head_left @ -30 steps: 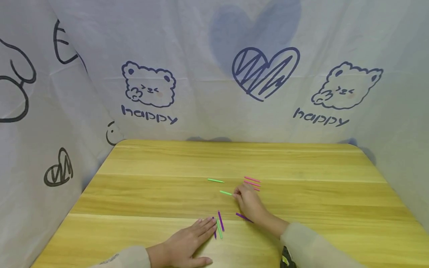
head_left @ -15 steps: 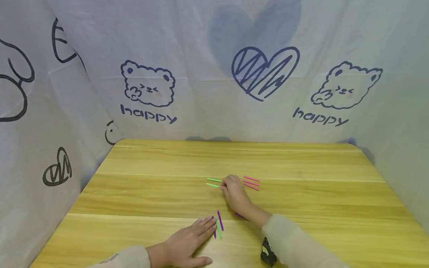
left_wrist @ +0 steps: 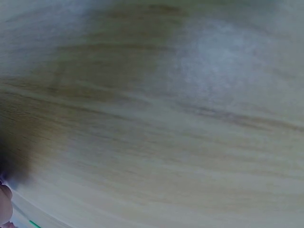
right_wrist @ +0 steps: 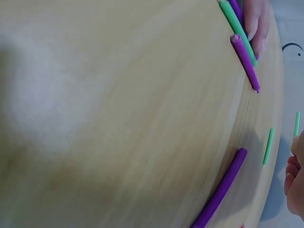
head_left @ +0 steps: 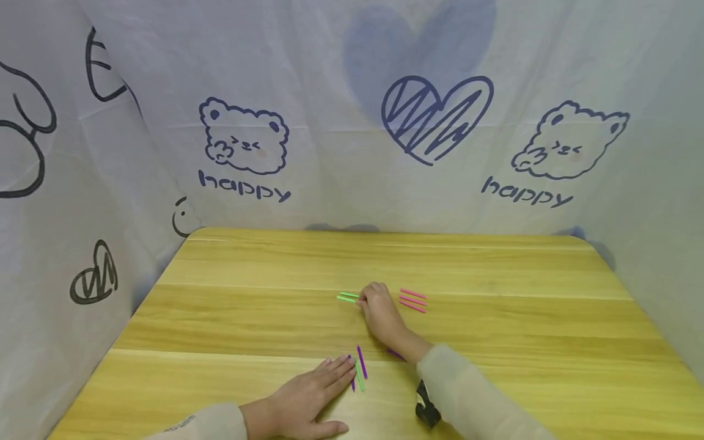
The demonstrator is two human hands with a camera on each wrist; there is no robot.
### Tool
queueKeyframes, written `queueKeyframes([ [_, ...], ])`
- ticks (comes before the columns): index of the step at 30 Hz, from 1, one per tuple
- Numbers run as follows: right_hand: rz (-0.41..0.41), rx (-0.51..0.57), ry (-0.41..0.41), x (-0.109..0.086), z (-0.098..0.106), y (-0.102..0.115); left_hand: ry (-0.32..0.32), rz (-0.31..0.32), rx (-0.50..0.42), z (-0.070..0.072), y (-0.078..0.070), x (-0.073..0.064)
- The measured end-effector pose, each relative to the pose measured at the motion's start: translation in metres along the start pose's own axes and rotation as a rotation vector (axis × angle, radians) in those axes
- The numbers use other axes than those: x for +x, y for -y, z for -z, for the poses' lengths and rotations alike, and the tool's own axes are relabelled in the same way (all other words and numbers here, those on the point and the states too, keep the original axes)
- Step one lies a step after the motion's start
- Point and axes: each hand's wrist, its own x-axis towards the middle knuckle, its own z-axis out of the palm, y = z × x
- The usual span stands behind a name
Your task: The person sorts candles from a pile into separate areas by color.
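Note:
My right hand (head_left: pixel 382 315) pinches a thin green stick (right_wrist: pixel 297 124) between thumb and fingers, at the middle of the table. Close beside it, a second green stick (right_wrist: pixel 268 146) lies on the wood, nearly parallel. My left hand (head_left: pixel 308 397) rests palm down with straight fingers, its fingertips at a purple stick (head_left: pixel 353 385) and a green stick (head_left: pixel 360 376). Just right of those lies another purple stick (head_left: pixel 362 362). Beneath my right forearm, one more purple stick (right_wrist: pixel 221 190) is partly covered in the head view. Only a bit of fingers shows in the left wrist view.
Three pink sticks (head_left: pixel 412 300) lie in a row to the right of my right hand. The wooden table (head_left: pixel 522 342) meets a white cloth backdrop (head_left: pixel 330 171) with drawings at its back and sides. A black device hangs under my right sleeve.
My right hand has moved left and away from me with the green stick, bringing it close beside the other green one. The pink sticks are fully uncovered. My left hand has stayed put.

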Motion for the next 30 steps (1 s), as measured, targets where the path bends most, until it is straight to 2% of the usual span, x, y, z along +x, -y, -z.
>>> queueKeyframes([
  [9,-0.037,-0.017,0.032,0.002,-0.010,-0.006,0.012,-0.001,-0.018,0.002,0.001,0.001],
  [15,-0.050,-0.049,0.011,0.005,-0.014,-0.009,0.004,-0.006,-0.010,0.003,0.000,0.001],
  [30,-0.046,-0.080,0.041,0.004,-0.017,-0.014,0.014,0.004,-0.022,0.000,-0.001,0.002],
])
